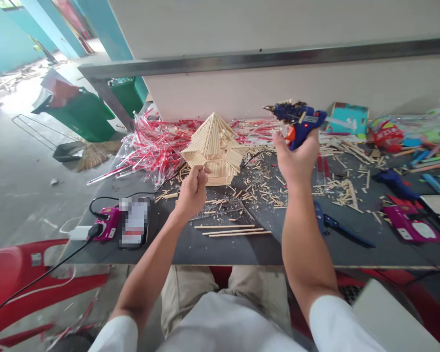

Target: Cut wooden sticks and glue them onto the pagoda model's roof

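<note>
My right hand (298,151) is wrapped round a blue hot glue gun (303,128), raised over the table with its nozzle pointing left. A small red light glows on its body, and dark residue with wood bits clings round the nozzle. My left hand (195,189) is closed in a pinch just in front of a model house (214,142) built from thin wooden sticks. What the fingertips hold is too small to make out. The model has a pointed roof and flared sides. Several long wooden sticks (234,231) lie side by side nearer to me.
The dark table (161,252) carries scattered stick offcuts (267,181), red-and-clear plastic wrappers (157,146), a phone (135,222), two purple power sockets (108,224), blue cutters (344,230) and a second glue gun (396,183). A red chair (18,274) stands left.
</note>
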Demonstrator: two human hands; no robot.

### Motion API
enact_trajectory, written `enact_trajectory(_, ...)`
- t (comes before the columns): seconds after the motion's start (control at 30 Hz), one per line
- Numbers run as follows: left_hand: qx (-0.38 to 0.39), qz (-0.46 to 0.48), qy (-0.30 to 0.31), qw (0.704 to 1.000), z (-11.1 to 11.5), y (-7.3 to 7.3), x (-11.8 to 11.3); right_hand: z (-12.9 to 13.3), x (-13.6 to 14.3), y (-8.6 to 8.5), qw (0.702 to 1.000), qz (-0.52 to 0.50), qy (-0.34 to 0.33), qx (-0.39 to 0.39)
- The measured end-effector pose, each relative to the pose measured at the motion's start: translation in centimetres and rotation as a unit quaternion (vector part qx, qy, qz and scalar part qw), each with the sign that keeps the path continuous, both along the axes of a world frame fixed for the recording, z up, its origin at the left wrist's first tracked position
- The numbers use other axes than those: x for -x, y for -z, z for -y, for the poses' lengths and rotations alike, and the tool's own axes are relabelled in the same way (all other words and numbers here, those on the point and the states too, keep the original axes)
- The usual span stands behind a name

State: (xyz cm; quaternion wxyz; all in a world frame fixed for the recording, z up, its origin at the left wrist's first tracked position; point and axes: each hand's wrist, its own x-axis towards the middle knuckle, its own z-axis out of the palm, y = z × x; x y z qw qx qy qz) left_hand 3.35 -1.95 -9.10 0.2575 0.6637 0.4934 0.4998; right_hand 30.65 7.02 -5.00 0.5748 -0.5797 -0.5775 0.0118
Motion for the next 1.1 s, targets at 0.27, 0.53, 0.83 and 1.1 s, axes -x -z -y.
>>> enact_trajectory(0.27, -0.023, 0.094, 0.018, 0.995, -5.1, -6.9, 4.1, -1.8, 1.2, -1.5, 0.993, 0.111, -0.02, 0.02)
enact_trajectory(0.53, -0.068, 0.101, -0.01, 0.993, -5.0, -9.2, 4.0, 0.1, 1.9, -2.4, 0.977, 0.206, -0.026, 0.053)
enact_trajectory(0.83, -0.012, -0.061, -0.065, 0.996, -7.4, -6.3, 3.8, -0.8, 1.7, -2.1, 0.961, 0.262, -0.053, 0.065)
enact_trajectory(1.1, 0.005, -0.032, -0.02, 0.999, -7.8, -6.0, 3.0, -0.9, 1.9, -2.1, 0.959, 0.268, -0.053, 0.073)
